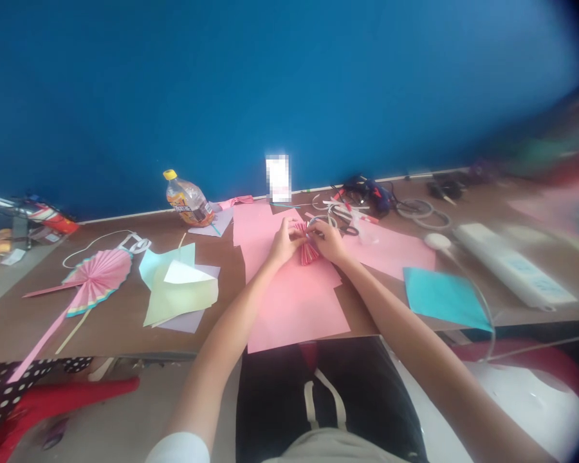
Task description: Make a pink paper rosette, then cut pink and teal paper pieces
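A small pleated pink paper fan point(309, 253) is pinched at its middle between my two hands, its folds flaring below the fingers. My left hand point(286, 242) closes on its left side. From the right, my right hand point(328, 240) has its fingertips pressed together on the same pleats. Whether something thin is also between the fingers is hidden. Flat pink paper sheets point(294, 315) lie under both hands on the brown table. Beyond my right hand lies a pile of cords and paper strips point(338, 212).
At left lies a finished-looking pink round fan point(99, 276) beside pale green paper point(183, 299). A drink bottle point(189, 200) leans near the blue wall. To the right are turquoise paper point(444, 297), tape rolls point(431, 220) and a white power strip point(516, 263) with a cable.
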Demonstrator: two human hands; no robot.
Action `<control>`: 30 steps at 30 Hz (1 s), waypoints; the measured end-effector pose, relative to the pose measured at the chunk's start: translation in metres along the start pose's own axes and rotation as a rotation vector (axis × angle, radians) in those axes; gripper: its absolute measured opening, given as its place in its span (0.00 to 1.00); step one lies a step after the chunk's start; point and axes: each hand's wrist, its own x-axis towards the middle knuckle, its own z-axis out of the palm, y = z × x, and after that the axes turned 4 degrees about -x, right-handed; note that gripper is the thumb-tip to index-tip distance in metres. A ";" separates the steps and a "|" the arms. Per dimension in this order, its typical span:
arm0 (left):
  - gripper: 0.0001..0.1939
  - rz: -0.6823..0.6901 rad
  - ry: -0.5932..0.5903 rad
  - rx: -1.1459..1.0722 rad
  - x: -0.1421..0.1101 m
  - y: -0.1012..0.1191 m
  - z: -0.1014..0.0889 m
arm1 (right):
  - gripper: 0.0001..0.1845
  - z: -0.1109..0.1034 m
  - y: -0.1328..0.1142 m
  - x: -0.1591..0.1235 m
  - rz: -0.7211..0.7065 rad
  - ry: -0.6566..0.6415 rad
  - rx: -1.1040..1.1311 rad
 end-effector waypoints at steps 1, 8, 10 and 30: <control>0.28 0.001 0.002 -0.002 0.000 -0.001 0.000 | 0.11 0.001 0.001 0.000 0.002 -0.007 0.016; 0.23 -0.040 -0.006 -0.032 0.002 -0.005 -0.001 | 0.14 0.000 0.002 0.000 -0.010 -0.058 0.057; 0.22 -0.041 -0.011 -0.033 0.003 -0.007 -0.002 | 0.12 0.000 -0.001 0.000 -0.003 -0.057 0.054; 0.15 0.037 -0.033 0.055 0.000 0.000 0.000 | 0.06 -0.003 -0.012 0.000 -0.020 -0.024 -0.080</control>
